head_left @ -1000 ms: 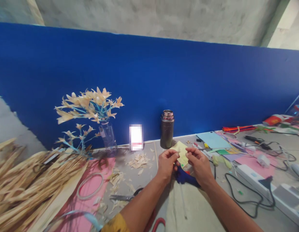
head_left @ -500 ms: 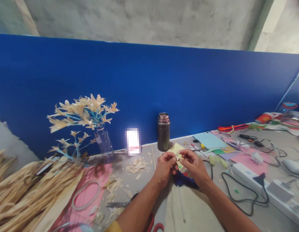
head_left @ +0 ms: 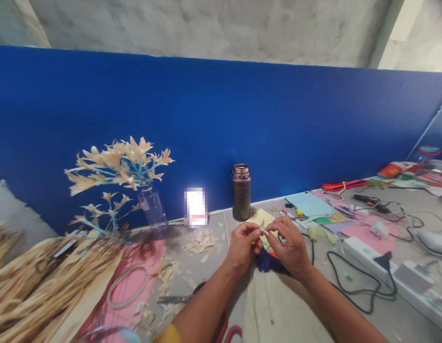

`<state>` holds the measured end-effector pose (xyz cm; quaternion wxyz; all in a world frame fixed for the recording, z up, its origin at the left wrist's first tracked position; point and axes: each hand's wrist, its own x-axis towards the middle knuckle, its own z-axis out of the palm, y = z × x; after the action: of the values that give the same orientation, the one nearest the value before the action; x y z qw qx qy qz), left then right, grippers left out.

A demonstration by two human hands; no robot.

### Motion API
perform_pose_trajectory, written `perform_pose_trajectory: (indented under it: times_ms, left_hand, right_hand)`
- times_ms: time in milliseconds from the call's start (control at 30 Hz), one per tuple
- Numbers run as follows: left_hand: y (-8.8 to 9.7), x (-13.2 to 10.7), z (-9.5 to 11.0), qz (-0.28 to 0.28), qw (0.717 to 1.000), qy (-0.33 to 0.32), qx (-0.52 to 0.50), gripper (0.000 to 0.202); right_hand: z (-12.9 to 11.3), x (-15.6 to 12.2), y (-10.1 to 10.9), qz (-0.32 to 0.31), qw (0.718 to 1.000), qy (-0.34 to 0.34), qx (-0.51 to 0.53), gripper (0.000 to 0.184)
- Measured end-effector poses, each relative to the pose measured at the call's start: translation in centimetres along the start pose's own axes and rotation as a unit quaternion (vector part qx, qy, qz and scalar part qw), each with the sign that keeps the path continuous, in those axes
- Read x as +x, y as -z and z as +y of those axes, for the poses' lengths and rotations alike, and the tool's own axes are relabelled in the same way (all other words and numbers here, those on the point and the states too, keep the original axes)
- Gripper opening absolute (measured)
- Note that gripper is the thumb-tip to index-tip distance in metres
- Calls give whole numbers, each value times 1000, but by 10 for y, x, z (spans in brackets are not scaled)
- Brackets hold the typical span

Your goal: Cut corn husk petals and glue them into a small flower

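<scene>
My left hand (head_left: 243, 245) and my right hand (head_left: 290, 245) meet over the table's middle, fingertips pinched together on a small pale leaf-shaped piece (head_left: 263, 230). Both hands are closed in a pinch. Under them lies a blue glue gun (head_left: 267, 263) and behind them a yellow paper sheet (head_left: 261, 217). A dark steel flask (head_left: 241, 192) stands just beyond, against the blue board.
A vase of pale handmade flowers (head_left: 123, 164) stands at left, above a heap of dried husk strips (head_left: 38, 281). Scissors (head_left: 181, 297), a tape ring (head_left: 127, 287) on pink paper, scattered cuttings (head_left: 201, 241). At right: coloured papers, markers, cables, a power strip (head_left: 392, 274).
The hands have come closer together, from apart to pinching one small piece between them. The view shifted slightly; nothing else on the table moved.
</scene>
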<state>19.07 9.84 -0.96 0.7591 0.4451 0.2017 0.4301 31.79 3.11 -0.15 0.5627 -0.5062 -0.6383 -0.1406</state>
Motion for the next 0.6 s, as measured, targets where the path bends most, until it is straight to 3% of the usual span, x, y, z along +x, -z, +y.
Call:
perform_pose_trajectory:
  times_ms: [200,600]
  left_hand:
    - [-3,-3,6,-5,999,28,-15,37]
    - [-1,-1,-2,12,1000,-1,12,35]
  right_hand:
    - [0,0,-1,9,1000,-21,12,12]
    - [-5,-2,-5,-11,992,-122,36,17]
